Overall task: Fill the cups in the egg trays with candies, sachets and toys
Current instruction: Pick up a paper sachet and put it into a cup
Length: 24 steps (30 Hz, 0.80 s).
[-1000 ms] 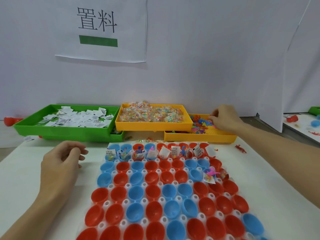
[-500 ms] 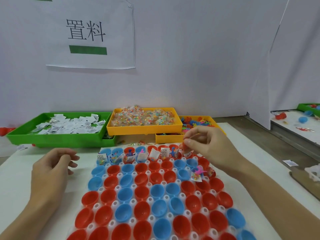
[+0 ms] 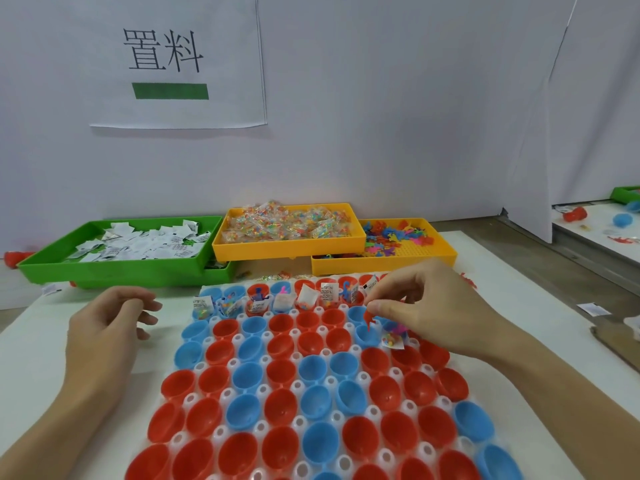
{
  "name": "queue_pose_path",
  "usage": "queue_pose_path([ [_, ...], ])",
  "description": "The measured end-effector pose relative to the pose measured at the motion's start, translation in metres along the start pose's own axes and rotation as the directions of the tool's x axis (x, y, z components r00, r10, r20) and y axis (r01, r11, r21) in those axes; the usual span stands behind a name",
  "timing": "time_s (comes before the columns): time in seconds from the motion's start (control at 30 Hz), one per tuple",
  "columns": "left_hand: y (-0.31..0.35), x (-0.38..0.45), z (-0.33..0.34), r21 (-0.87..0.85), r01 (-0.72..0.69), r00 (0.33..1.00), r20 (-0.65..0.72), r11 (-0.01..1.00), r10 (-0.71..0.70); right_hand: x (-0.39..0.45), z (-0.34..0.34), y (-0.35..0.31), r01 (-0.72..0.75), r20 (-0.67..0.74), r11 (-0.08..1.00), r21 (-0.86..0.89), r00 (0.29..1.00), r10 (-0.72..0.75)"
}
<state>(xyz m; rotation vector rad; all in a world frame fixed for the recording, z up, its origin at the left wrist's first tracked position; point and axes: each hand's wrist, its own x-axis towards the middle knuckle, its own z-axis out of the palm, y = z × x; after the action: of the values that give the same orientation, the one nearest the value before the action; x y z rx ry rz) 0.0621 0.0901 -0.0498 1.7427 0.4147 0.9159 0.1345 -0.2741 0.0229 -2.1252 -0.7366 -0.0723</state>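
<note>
Two bare forearms, left hand (image 3: 104, 336) and right hand (image 3: 429, 306), no sleeves, rings or gloves.

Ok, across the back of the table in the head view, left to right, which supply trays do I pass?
Green tray of white sachets → raised yellow tray of wrapped candies → lower yellow tray of coloured toys, partly tucked under the candy tray's right end.

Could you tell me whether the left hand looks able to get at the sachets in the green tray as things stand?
Probably yes. The left hand hovers loosely curled and holding nothing, just in front of the green tray. The sachets lie uncovered, and nothing stands between.
</note>
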Motion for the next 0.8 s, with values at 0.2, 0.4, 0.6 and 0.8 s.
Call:
queue_pose_path([
  [0.2, 0.000, 0.000, 0.001, 0.002, -0.004, 1.000, -0.003, 1.000, 0.004, 0.000, 0.002, 0.001, 0.019, 0.035, 0.998, -0.065, 0.999, -0.016],
  [0.4, 0.002, 0.000, 0.003, 0.004, -0.007, 1.000, -0.001, 1.000, 0.007, 0.000, 0.010, 0.006, 0.011, 0.012, 0.987, -0.161, 1.000, -0.009],
  [0.6, 0.005, -0.001, 0.004, 0.008, -0.007, 1.000, -0.019, 1.000, 0.007, 0.001, 0.003, 0.006, 0.033, 0.009, 0.975, -0.219, 0.999, -0.032],
  [0.8, 0.004, -0.002, 0.004, 0.023, -0.023, 0.999, -0.030, 0.999, 0.024, 0.001, -0.029, 0.002, 0.050, 0.036, 0.977, -0.208, 0.998, -0.044],
])
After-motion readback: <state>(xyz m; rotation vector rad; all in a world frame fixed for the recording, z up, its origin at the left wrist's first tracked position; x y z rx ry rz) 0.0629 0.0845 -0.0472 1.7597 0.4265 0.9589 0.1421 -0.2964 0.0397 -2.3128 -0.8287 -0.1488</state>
